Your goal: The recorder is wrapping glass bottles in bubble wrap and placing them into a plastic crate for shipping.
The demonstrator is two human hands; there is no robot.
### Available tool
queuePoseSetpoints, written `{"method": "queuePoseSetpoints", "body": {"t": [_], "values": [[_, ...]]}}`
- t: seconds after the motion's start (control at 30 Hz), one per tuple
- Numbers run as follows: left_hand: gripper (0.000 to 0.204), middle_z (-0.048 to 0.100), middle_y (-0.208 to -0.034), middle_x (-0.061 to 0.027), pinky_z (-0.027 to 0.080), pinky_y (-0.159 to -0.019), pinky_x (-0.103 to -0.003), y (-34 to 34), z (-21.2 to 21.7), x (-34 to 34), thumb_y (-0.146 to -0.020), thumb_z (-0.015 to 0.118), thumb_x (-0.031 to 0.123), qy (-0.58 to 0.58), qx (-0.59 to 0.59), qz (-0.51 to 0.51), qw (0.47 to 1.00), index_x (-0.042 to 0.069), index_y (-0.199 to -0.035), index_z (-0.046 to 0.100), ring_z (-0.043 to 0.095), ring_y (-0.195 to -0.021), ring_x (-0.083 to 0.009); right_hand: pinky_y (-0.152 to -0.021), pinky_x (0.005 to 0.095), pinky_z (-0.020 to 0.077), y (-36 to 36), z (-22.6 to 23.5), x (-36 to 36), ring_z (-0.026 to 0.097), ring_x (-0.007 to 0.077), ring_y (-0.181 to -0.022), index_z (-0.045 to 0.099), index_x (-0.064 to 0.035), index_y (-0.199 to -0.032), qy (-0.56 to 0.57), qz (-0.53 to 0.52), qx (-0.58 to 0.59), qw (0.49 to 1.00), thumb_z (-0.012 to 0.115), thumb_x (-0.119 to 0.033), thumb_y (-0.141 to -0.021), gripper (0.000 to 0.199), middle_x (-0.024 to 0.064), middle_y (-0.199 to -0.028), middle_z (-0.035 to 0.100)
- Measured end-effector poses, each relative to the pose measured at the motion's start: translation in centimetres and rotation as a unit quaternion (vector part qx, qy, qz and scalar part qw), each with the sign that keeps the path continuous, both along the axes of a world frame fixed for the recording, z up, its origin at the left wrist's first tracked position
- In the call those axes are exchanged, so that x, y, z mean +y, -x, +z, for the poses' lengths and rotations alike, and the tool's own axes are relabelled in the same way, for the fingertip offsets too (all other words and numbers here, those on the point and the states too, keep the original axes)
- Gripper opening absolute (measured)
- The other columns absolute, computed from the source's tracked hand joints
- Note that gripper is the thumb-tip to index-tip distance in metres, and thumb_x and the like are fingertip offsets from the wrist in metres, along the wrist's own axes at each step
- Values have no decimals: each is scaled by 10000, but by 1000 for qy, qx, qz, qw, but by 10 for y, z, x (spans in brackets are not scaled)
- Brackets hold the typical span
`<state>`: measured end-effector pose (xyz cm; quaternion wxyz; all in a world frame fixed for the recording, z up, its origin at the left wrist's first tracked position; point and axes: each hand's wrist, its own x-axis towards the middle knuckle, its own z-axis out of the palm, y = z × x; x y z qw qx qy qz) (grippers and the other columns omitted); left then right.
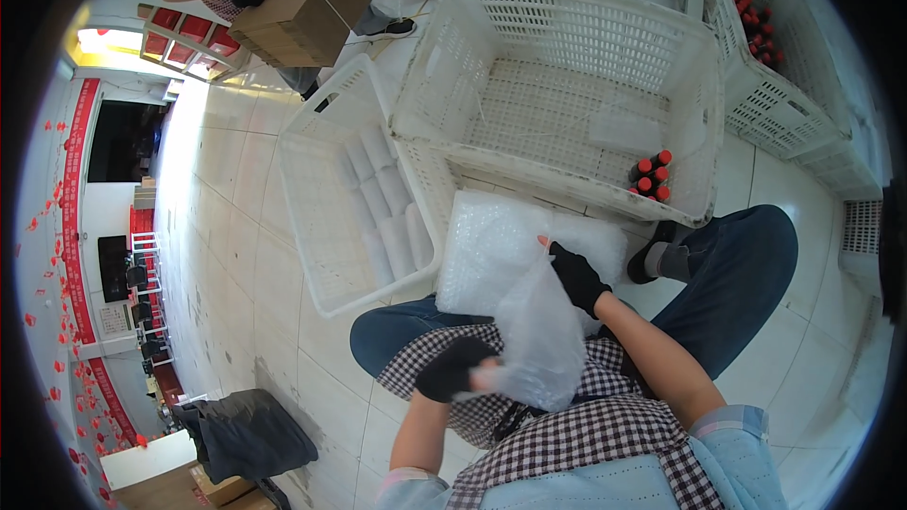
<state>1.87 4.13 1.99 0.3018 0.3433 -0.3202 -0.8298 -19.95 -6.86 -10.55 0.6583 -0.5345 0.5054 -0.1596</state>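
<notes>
In black fingerless gloves, both my hands hold a translucent sheet of bubble wrap (540, 335) above my lap. My left hand (456, 370) grips its lower left edge, slightly smeared by motion. At the upper end my right hand (576, 276) has its fingers closed on the wrap. Whether anything lies inside it I cannot tell. Just beyond my hands rests a stack of bubble wrap (484, 241). Past that stands a big white crate (557, 146) with several red-capped bottles (652, 175) in its near right corner.
On the left, a white basket (326, 227) holds several white wrapped rolls (383, 194). Another crate (784, 104) with red-capped bottles stands at the far right. At the upper left a person handles a cardboard box (302, 14). A black cloth-covered item (248, 439) sits at the lower left.
</notes>
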Motion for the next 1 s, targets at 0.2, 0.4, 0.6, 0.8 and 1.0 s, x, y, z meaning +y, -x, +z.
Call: {"method": "queuePoseSetpoints", "body": {"t": [0.2, 0.4, 0.6, 0.8, 1.0], "values": [[592, 563, -1025, -118, 425, -817, -296, -31, -92, 89, -649, 694, 309, -188, 72, 261, 944, -62, -1072, 512, 534, -911, -180, -778, 329, 431, -13, 7, 9, 566, 257, -835, 281, -165, -1341, 86, 40, 19, 995, 496, -85, -777, 609, 126, -875, 581], [628, 477, -1177, -109, 356, -927, -317, -55, -7, 106, -756, 591, 349, 76, 86, 387, 915, -29, -1214, 387, 452, -1072, -206, -753, 331, 442, 0, 3, 1, 563, 269, -821, 315, -152, -1320, 55, 21, 14, 998, 517, -101, -766, 592, 127, -867, 576], [428, 526, -1105, -100, 389, -876, -312, -112, 126, 27, -859, 481, 318, 152, -60, 561, 812, -15, -1128, 488, 496, -1004, -217, -710, 320, 458, 0, 11, 0, 581, 249, -773, 499, -76, -1163, 190, 60, -10, 980, 554, -133, -768, 403, 119, -796, 590], [413, 524, -1073, -131, 407, -842, -354, -68, 78, -45, -798, 569, 239, 142, -423, 686, 575, -47, -1088, 498, 507, -969, -249, -668, 308, 465, 87, 94, -148, 602, 217, -725, 591, -25, -831, 324, -139, 118, 928, 550, -197, -779, 184, 96, -790, 618], [436, 528, -1107, -124, 408, -865, -379, -24, 48, -74, -849, 489, 312, 59, -162, 585, 792, -10, -1142, 472, 512, -999, -253, -735, 383, 432, 137, -41, -221, 596, 244, -834, 615, -104, -913, 399, 248, 435, 768, 477, -191, -782, 210, 87, -819, 624]]}}
